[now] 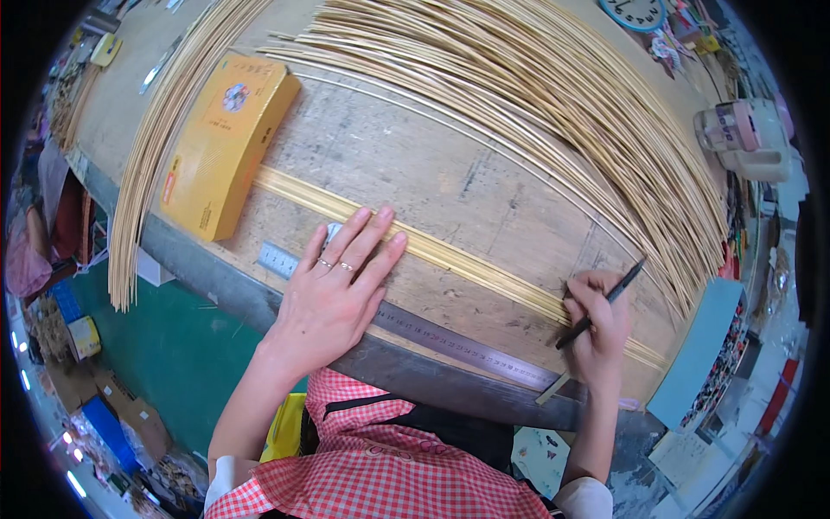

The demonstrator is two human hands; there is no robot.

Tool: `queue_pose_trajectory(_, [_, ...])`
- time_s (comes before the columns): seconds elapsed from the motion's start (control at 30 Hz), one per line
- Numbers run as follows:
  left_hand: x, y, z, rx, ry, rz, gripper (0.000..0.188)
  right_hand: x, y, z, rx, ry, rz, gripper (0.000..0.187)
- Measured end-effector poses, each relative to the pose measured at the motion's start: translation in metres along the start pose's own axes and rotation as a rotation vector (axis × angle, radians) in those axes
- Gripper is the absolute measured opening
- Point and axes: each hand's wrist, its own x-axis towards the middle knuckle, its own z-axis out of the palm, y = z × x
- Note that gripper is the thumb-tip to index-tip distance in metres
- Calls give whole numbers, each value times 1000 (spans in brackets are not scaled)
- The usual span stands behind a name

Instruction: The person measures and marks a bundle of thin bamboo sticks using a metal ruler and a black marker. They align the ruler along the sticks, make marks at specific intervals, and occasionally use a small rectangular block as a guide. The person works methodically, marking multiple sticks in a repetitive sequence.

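A narrow row of pale reed-like strips [471, 270] runs across the wooden tabletop from the yellow box to beyond my right hand. My left hand [337, 285] lies flat, with two rings on it and its fingertips pressed on the strips. Its palm covers part of a metal ruler [458, 344], which lies along the table's near edge. In my closed right hand [598, 329] is a slim black pen [621, 290], its lower end pointing down over the strips' right part. A yellow cardboard box [207, 143] covers the strips' left end.
A large spread of long thin sticks [519, 95] fills the table's far side. Another bundle [160, 138] lies left of the box. At the right stand a blue-grey board [696, 355] and a white mug-like container [756, 143]. The dark table edge [389, 368] curves before me.
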Motion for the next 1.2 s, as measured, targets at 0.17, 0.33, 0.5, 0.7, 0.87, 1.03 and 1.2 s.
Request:
queue_pose_trajectory(0.17, [1, 2, -2, 10, -14, -15, 68, 58, 8, 11, -87, 131, 8, 19])
queue_pose_trajectory(0.33, [1, 1, 1, 16, 7, 11, 67, 84, 12, 15, -296, 95, 3, 11])
queue_pose_trajectory(0.5, [0, 0, -1, 13, 4, 17, 68, 63, 22, 2, -114, 146, 74, 16])
queue_pose_trajectory(0.7, [-1, -2, 0, 19, 29, 26, 69, 11, 17, -19, -29, 108, 23, 36])
queue_pose_trajectory(0.87, [2, -2, 0, 11, 37, 26, 69, -12, 10, -9, -7, -9, 116, 48])
queue_pose_trajectory(1.03, [0, -3, 2, -2, 43, 20, 69, -7, -5, 0, -13, -33, 116, 53])
queue_pose_trajectory(1.2, [3, -1, 1, 32, 6, 21, 68, -12, -2, 1, -20, -37, 124, 51])
